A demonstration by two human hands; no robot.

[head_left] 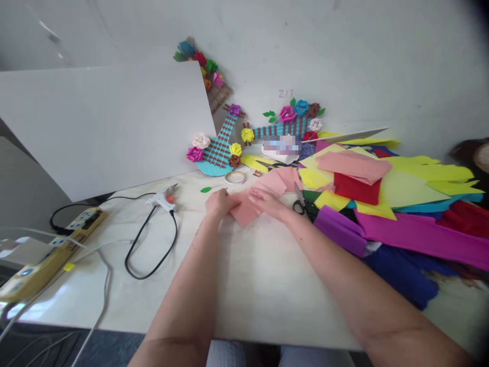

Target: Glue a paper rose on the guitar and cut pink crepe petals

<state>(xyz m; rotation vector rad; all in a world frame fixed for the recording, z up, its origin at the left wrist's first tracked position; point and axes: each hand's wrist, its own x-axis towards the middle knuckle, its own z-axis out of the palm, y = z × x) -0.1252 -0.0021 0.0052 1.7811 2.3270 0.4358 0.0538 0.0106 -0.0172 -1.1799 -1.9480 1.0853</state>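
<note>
A strip of pink crepe paper lies on the table between my hands, with folded panels trailing up to the right. My left hand is closed at its left edge, thumb over the paper and fingers curled. Flat across the middle of the strip rests my right hand, fingers stretched out. Black-handled scissors lie just right of that hand. Beyond the paper are a roll of tape and a green paper leaf.
A white glue gun with a looping black cord lies left, near a power strip. Several coloured paper sheets pile up at right. Flower-decorated blue cardboard guitars lean at the back beside a white board.
</note>
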